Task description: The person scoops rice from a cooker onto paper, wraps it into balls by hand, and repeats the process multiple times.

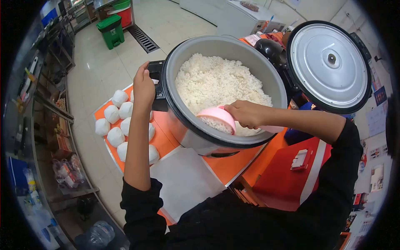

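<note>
Already about ten wrapped balls [116, 121] lie on the orange counter [166, 139], while the right hand [246, 113], closed round a pink scoop [216, 120], digs rice [216, 81] from a still well-filled cooker [233, 137] whose handle [156, 73] the left hand [143, 87] clasps.

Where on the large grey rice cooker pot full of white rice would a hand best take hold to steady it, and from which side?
Judging by the view, the black side handle on the large grey rice cooker pot, approached from the left side. It juts out from the rim, clear of the rice, and the left hand already wraps it there. The right hand holds the pink scoop inside the pot.
</note>
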`<action>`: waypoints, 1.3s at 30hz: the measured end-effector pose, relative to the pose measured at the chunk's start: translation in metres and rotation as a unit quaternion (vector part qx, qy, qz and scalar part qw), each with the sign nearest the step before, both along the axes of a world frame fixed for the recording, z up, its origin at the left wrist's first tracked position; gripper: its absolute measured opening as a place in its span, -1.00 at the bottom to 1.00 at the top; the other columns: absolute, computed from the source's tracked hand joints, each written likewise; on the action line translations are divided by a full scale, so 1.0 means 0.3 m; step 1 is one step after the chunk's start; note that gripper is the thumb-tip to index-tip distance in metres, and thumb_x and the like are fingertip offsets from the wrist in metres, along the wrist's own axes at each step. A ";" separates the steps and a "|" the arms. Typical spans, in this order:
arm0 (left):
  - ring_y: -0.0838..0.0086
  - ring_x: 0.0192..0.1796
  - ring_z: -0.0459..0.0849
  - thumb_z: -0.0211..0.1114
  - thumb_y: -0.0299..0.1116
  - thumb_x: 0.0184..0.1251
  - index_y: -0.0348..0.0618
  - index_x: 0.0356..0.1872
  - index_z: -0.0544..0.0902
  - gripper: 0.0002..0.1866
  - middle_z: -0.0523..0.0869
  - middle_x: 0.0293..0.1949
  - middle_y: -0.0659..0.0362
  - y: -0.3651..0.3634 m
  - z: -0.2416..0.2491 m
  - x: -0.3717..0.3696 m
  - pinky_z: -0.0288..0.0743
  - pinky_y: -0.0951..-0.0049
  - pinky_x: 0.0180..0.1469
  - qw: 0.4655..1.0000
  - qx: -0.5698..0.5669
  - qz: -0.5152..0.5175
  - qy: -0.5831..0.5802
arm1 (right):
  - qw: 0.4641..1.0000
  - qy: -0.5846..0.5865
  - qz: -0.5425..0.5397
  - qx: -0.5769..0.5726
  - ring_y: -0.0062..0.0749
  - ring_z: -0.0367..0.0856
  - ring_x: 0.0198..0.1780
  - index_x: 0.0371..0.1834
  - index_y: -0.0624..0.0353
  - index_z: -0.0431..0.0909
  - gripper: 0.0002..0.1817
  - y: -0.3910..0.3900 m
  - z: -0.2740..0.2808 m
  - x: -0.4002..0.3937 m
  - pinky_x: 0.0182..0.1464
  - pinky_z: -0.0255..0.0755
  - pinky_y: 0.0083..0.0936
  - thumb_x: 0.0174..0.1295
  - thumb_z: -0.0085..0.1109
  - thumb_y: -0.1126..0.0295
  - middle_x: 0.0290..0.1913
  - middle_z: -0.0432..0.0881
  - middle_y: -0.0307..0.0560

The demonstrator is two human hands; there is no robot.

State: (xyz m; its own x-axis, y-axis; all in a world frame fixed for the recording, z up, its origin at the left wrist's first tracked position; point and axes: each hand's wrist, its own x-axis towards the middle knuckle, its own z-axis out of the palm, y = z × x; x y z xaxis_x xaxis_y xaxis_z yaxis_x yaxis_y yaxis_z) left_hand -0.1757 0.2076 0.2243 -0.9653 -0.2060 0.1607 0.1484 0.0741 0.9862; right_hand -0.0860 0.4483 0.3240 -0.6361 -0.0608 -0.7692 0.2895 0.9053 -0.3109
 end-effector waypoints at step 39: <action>0.12 0.47 -0.22 0.53 0.22 -0.61 -0.30 0.38 -0.19 0.48 -0.15 0.42 -0.08 -0.082 -0.662 1.346 -0.22 0.00 0.40 0.874 -0.429 -0.078 -0.216 | 0.969 0.215 -0.028 -0.117 -0.21 0.45 -0.67 -0.37 0.25 0.32 -0.51 -0.155 -1.040 0.558 -0.63 0.33 -0.19 0.39 -0.40 0.01 -0.62 0.44 -0.04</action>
